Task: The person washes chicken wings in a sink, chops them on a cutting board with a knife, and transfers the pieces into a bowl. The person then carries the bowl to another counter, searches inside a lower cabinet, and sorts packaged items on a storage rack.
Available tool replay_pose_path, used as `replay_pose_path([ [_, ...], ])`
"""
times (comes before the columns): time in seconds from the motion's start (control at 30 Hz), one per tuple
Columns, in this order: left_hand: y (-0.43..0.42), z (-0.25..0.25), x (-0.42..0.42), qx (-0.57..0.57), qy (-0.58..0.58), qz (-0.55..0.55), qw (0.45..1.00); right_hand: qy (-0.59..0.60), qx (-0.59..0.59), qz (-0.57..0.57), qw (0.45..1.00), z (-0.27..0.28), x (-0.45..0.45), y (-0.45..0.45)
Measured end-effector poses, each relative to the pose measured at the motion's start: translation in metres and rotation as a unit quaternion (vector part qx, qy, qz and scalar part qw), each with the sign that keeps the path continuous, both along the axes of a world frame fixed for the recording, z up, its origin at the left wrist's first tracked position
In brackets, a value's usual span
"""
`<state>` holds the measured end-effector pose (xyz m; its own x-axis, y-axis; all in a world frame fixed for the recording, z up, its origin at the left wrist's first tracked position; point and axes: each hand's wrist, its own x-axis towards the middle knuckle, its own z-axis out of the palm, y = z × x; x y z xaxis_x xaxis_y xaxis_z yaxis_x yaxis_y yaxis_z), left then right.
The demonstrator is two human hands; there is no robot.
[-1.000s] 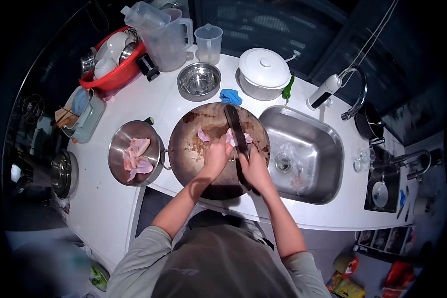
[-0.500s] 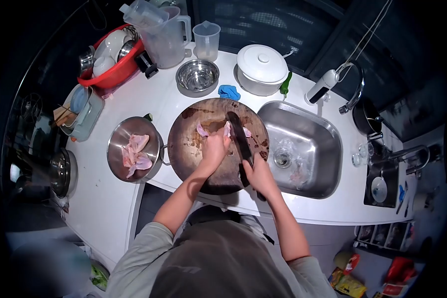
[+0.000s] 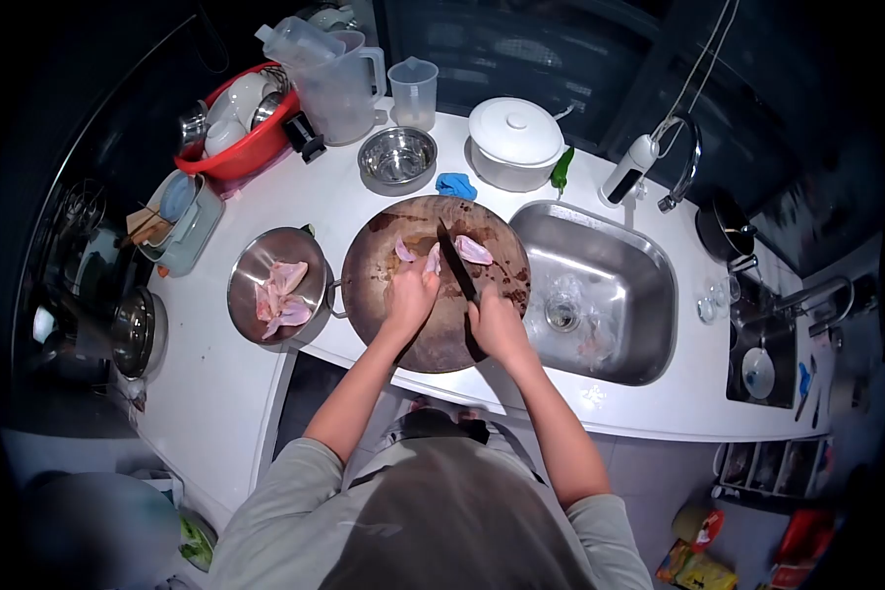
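On the round wooden chopping board (image 3: 369,285), my left hand (image 3: 412,300) is closed on a piece of raw chicken wing (image 3: 434,258), whose pale end sticks out past the fingers. My right hand (image 3: 498,323) grips a dark-bladed kitchen knife (image 3: 455,258), its blade seen nearly edge-on just right of that piece. Right of the blade lies a separate chicken piece (image 3: 475,251). Another small chicken piece (image 3: 404,251) rests beyond my left fingers. Wet, dark stains mark the board.
A metal pan (image 3: 244,307) with raw chicken wings (image 3: 283,295) stands left of the board. The steel sink (image 3: 659,324) adjoins on the right. Behind are a steel bowl (image 3: 396,157), a blue cloth (image 3: 455,186), a white lidded pot (image 3: 514,138) and a green pepper (image 3: 561,168).
The knife has turned from showing its flat side to nearly edge-on and shifted left. The chicken piece on its right now shows fully. My left hand has moved slightly left.
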<state>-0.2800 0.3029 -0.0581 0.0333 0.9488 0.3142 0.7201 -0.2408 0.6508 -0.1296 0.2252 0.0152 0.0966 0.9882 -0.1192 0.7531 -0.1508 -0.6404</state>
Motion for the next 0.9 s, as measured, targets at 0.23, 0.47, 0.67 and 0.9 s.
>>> replay_pose_path([
  [0.23,0.001,0.007,-0.012,0.019,-0.023,0.019,0.999,0.022,0.014,-0.013,1.0,0.008,0.038,-0.05],
  [0.47,0.029,0.01,-0.032,0.007,-0.021,0.091,0.996,0.082,0.017,-0.113,0.99,0.006,0.05,-0.043],
  [0.67,0.053,0.002,-0.039,-0.066,-0.038,0.107,0.991,0.305,-0.082,-0.126,0.94,-0.002,0.047,-0.019],
  [0.9,0.049,0.01,-0.028,-0.136,-0.051,0.091,0.985,0.483,-0.168,-0.129,0.85,-0.016,0.055,-0.004],
])
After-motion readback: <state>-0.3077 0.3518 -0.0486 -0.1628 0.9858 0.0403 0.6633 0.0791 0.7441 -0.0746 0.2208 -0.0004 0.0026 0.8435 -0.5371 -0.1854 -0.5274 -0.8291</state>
